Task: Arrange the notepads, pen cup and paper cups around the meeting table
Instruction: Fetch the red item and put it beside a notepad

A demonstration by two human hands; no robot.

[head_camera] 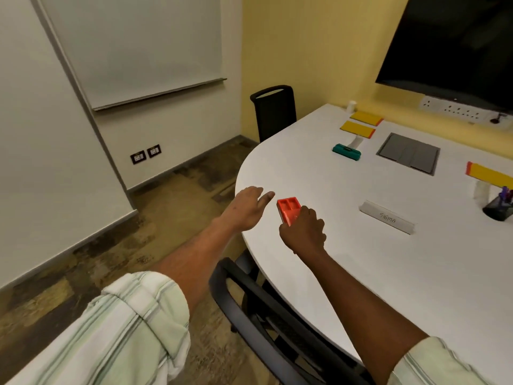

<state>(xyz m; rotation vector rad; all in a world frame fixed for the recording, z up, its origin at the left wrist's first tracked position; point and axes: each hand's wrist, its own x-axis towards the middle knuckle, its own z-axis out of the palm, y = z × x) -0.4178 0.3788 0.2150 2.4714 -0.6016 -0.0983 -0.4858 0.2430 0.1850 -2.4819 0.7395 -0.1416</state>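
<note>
My right hand (304, 230) is closed around the near end of a small orange tray-like holder (288, 207) at the left edge of the white meeting table (347, 268). My left hand (248, 205) hovers open just left of it, fingers spread, holding nothing. Two yellow notepads (366, 118) (357, 129) lie side by side at the far end, and a third yellow notepad (490, 175) lies at the right. A black mesh pen cup (498, 208) with purple pens stands at the right edge. A white paper cup (352, 105) stands at the far end.
A teal holder (347, 152) lies near the two notepads. A grey cable hatch (408, 153) is set in the table middle, and a name plate (387, 220) lies nearby. One black chair (273, 112) stands at the far end; another chair (266, 315) is tucked in below my arms.
</note>
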